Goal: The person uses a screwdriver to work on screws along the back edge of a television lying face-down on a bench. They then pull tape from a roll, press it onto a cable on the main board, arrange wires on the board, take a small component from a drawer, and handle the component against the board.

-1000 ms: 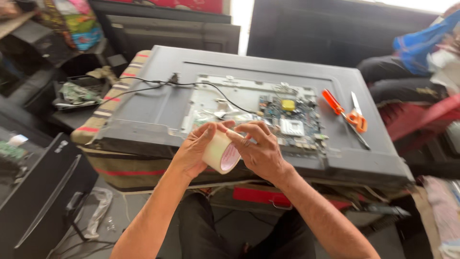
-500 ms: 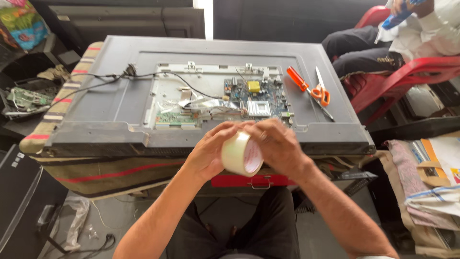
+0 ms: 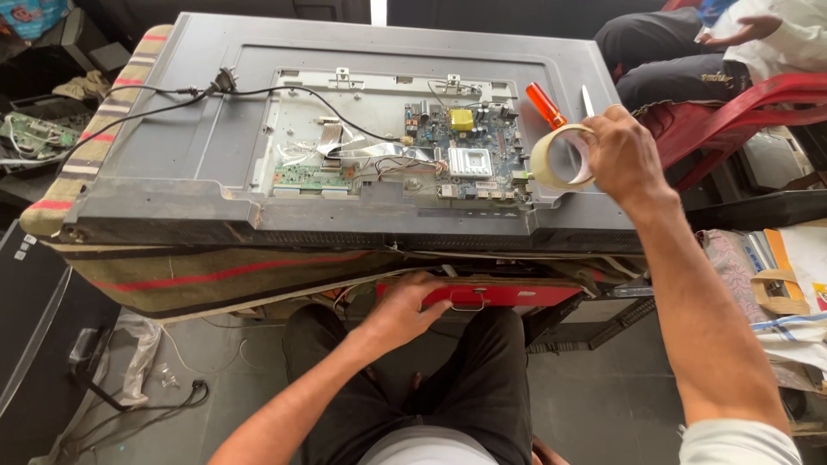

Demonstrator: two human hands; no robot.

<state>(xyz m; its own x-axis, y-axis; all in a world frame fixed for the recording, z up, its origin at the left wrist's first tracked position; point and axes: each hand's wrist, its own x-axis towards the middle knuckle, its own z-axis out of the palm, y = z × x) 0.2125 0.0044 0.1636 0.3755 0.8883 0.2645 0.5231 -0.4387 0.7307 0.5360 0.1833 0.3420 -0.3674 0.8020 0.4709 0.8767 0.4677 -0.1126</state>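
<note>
The right hand (image 3: pixel 624 155) pinches a roll of pale masking tape (image 3: pixel 562 158) between thumb and fingers, holding it upright on edge over the right end of the flat-screen television (image 3: pixel 207 146) that lies face down on the bench. The roll hangs just beside the green main circuit board (image 3: pixel 465 142) in the opened back, with an orange-handled screwdriver (image 3: pixel 545 105) lying just behind it on the grey shell. The left hand (image 3: pixel 409 306) is down below the bench edge, fingers spread and loose, its tips at the red drawer front (image 3: pixel 482 295) near the metal pull; it grips nothing. A black power cable (image 3: pixel 172 90) trails across the left of the television back. A striped cloth (image 3: pixel 164 271) hangs under the set. At the upper right, another person sits on a red plastic chair (image 3: pixel 741 103).
</note>
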